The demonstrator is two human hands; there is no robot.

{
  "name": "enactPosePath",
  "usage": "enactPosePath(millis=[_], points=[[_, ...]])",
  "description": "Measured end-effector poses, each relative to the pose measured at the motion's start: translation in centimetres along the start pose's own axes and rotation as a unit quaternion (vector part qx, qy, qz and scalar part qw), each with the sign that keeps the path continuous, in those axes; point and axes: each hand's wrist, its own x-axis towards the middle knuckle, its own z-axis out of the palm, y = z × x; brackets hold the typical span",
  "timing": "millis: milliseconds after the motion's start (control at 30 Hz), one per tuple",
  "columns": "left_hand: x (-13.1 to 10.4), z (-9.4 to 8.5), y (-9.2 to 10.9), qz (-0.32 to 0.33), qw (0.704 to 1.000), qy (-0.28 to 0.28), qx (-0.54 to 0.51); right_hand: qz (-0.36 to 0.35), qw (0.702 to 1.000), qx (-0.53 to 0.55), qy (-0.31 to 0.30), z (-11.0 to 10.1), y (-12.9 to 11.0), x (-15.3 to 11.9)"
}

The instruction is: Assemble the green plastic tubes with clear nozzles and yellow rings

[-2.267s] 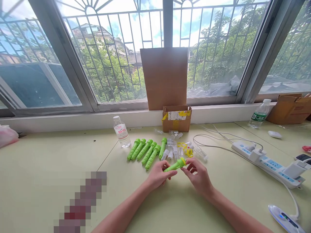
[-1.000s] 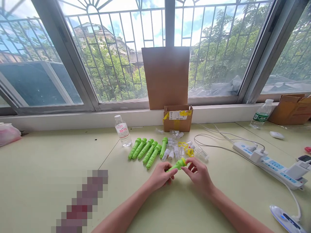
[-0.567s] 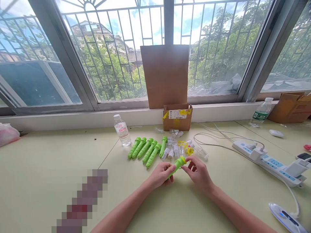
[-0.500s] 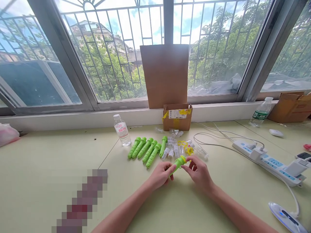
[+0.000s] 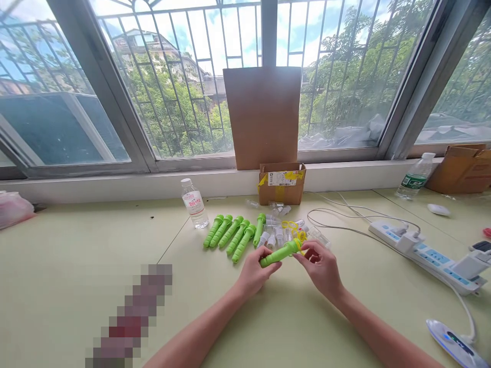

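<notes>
Over the table (image 5: 76,245), left hand (image 5: 253,270) grips a green tube (image 5: 276,254), right hand (image 5: 321,267) pinching its yellow ring (image 5: 300,248); six tubes (image 5: 233,234) lie done, clear caps (image 5: 274,236) remain.

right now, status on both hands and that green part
Left hand grips ribbed green plastic tube. Right hand pinches its yellow-ringed tip. Row of matching green tubes lies just beyond, apart.

We count seven green tubes (image 5: 233,236) — six lying on the table, one held (image 5: 278,254). Two water bottles (image 5: 194,203) stand here, the other far right (image 5: 416,175). There are two cardboard boxes — a small one (image 5: 282,183) and another at the right edge (image 5: 462,167). One power strip (image 5: 429,258). The small clear pieces (image 5: 274,237) are too many and too jumbled for us to count.
</notes>
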Motion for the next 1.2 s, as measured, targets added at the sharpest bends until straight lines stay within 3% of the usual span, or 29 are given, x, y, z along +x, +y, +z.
enactPosePath(millis=[233,767,1200], points=[[-0.23,0.0,-0.24,-0.002,1.0,-0.014,-0.01,0.004,1.0,0.002,-0.02,-0.03,0.06,0.0],[0.13,-0.37,-0.28,-0.104,0.99,-0.026,-0.089,0.043,0.996,-0.001,-0.082,0.44,0.09,-0.35],[0.36,-0.88,-0.07,-0.126,0.982,-0.08,-0.118,0.002,0.999,-0.007,-0.031,0.41,-0.55,-0.41]])
